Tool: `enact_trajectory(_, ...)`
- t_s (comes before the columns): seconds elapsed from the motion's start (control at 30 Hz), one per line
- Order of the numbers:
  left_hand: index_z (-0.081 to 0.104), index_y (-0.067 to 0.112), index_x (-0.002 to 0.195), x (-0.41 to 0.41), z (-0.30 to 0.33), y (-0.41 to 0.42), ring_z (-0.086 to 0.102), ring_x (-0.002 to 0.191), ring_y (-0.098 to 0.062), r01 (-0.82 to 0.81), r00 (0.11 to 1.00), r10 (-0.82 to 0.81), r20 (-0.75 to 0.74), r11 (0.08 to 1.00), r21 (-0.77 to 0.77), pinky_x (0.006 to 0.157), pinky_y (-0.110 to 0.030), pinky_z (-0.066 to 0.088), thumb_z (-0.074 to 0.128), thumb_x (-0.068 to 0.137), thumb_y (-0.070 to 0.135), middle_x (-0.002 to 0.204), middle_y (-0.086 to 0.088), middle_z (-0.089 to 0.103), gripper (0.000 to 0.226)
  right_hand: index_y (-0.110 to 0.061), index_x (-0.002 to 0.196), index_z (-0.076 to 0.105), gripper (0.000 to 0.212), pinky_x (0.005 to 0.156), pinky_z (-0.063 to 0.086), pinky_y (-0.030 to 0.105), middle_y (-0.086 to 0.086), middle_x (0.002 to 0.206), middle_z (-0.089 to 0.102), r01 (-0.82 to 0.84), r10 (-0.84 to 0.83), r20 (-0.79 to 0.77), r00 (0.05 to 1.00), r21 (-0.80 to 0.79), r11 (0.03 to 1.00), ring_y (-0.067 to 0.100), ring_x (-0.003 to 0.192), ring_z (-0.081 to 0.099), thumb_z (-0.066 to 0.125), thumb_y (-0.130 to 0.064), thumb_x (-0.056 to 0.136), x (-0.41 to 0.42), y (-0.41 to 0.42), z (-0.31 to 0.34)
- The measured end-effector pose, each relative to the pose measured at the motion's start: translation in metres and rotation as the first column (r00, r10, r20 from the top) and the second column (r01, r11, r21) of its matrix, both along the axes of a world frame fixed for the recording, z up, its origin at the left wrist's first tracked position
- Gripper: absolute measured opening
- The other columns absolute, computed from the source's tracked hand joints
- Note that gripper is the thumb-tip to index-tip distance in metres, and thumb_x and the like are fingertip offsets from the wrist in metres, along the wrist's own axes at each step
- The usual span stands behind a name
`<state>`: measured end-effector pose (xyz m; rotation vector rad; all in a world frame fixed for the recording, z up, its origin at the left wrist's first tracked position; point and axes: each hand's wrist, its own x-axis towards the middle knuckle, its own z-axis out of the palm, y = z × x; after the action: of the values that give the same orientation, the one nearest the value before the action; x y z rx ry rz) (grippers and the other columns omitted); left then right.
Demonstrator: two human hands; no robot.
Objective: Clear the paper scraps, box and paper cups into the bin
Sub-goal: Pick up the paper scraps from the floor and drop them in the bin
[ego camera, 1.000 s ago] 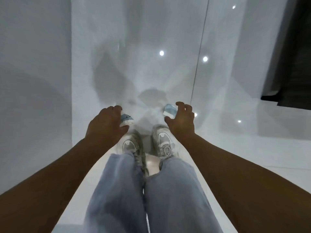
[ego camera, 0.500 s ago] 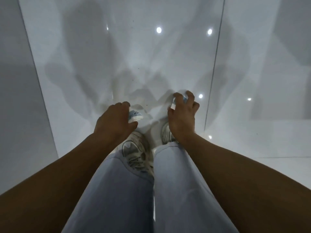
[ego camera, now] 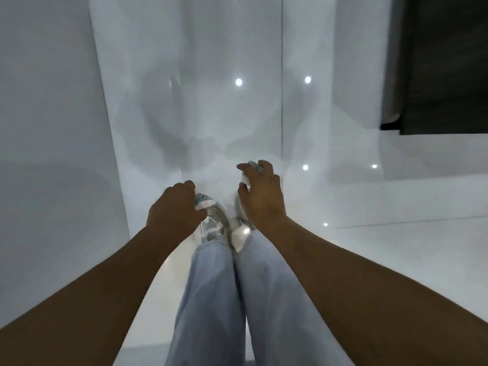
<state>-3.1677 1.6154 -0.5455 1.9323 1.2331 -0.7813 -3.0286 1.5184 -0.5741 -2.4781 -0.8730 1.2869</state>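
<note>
My left hand (ego camera: 173, 210) curls round 1 paper cup (ego camera: 202, 201) at centre frame; my right hand (ego camera: 260, 196) pinches another cup (ego camera: 249, 172) just beside it. No bin shows. Squeezing could crumple them, or 1 could slip onto the glossy floor (ego camera: 211, 101).

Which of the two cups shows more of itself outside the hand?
The cup in the left hand: its blue-and-white side sticks out past the fingers. The right hand nearly hides its cup.
</note>
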Motion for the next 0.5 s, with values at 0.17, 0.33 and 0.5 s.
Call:
enact_trajectory(0.17, 0.051, 0.01, 0.102, 0.038, 0.132, -0.001, 0.056, 0.099, -0.027, 0.116, 0.993, -0.117, 0.025, 0.992, 0.039, 0.079, -0.037, 0.049, 0.065, 0.082, 0.029, 0.102, -0.007, 0.059, 0.031, -0.027, 0.136, 0.05, 0.043, 0.099, 0.039, 0.032, 0.005, 0.15, 0.028, 0.1, -0.1, -0.006, 0.995, 0.022, 0.995, 0.031, 0.124, 0.041, 0.053, -0.02, 0.094, 0.016, 0.001, 0.141)
enact_trajectory(0.33, 0.052, 0.009, 0.103, 0.064, 0.23, -0.007, 0.057, 0.1, -0.027, 0.304, 0.948, -0.314, 0.054, 0.942, 0.142, 0.079, -0.036, 0.049, 0.064, 0.083, 0.03, 0.104, -0.009, 0.059, 0.031, -0.023, 0.136, 0.052, 0.038, 0.103, 0.034, 0.034, 0.01, 0.151, 0.028, 0.198, -0.203, 0.047, 0.978, 0.091, 0.976, 0.033, 0.128, 0.037, 0.049, -0.032, 0.099, 0.024, -0.021, 0.251)
enact_trajectory(0.5, 0.052, 0.008, 0.109, 0.087, 0.315, -0.038, 0.054, 0.107, -0.027, 0.449, 0.878, -0.47, 0.087, 0.873, 0.19, 0.085, -0.036, 0.046, 0.065, 0.083, 0.029, 0.11, -0.01, 0.059, 0.035, -0.025, 0.137, 0.05, 0.038, 0.099, 0.042, 0.036, 0.008, 0.149, 0.028, 0.25, -0.254, 0.108, 0.961, 0.053, 0.967, 0.034, 0.123, 0.039, 0.048, -0.029, 0.099, 0.028, -0.074, 0.343)
